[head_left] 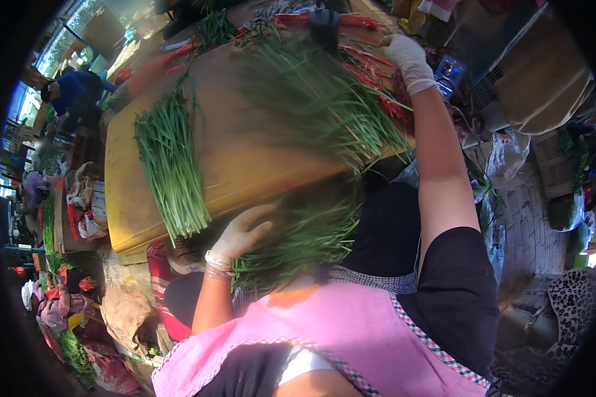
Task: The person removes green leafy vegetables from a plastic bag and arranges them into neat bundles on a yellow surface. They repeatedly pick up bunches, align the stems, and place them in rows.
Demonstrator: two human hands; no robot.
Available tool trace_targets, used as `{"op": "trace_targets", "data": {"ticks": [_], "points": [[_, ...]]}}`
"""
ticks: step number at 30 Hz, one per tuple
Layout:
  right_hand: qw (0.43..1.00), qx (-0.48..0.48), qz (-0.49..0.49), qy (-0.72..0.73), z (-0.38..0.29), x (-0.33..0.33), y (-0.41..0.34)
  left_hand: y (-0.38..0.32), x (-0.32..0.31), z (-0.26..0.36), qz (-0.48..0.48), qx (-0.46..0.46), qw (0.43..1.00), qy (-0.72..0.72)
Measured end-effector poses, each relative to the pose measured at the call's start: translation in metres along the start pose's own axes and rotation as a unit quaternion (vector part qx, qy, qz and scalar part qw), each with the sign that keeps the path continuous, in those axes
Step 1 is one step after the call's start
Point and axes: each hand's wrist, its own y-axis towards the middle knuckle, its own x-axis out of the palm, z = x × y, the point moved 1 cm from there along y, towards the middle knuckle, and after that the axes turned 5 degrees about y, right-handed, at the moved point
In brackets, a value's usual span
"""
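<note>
My left hand (243, 231), in a pale thin glove, is held over my lap at the table's near edge. Its thumb and fingers are apart with nothing between them. Under and beside it, loose garlic chives (303, 235) lie blurred across my lap. A neat bunch of garlic chives (171, 168) rests on the yellow-brown table (248, 173) to the left. A larger, looser heap of chives (347, 109) spreads over the table's right half. Beyond that heap, my gloved right hand (405, 54) reaches to the far right edge, beside red plastic strips (377, 84); its fingertips are too unclear to show a hold.
A black cylinder (324, 30) stands at the table's far side, near more red strips (347, 20). Another bunch of greens (216, 30) lies far left. A lit screen (449, 69) sits past my right wrist. A person in blue (77, 94) bends over at left.
</note>
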Motion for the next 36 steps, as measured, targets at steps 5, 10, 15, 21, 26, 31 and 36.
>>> {"op": "trace_targets", "data": {"ticks": [5, 10, 15, 21, 26, 31, 36], "points": [[0.994, 0.035, -0.102, 0.011, 0.003, 0.047, 0.034, 0.003, -0.001, -0.014, 0.017, -0.02, 1.0, 0.011], [0.985, 0.112, -0.121, -0.051, -0.007, 0.067, 0.04, 0.003, 0.003, -0.013, 0.009, -0.009, 0.999, -0.047], [0.983, 0.037, -0.178, -0.005, 0.006, 0.078, 0.049, 0.002, 0.0, -0.012, 0.02, -0.001, 1.0, -0.008], [0.763, 0.112, -0.095, 0.63, 0.023, 0.061, 0.023, 0.007, 0.005, -0.015, 0.019, 0.017, 1.0, 0.005], [0.667, 0.018, -0.055, 0.743, 0.015, 0.032, 0.006, 0.008, 0.012, -0.015, 0.021, 0.022, 0.999, -0.018], [0.739, 0.005, 0.03, 0.673, 0.02, 0.021, -0.001, 0.004, 0.013, -0.018, 0.009, 0.017, 0.999, -0.041], [0.882, -0.083, 0.035, 0.463, 0.022, 0.009, -0.005, 0.002, 0.014, -0.024, 0.012, 0.006, 0.999, -0.04]]}}
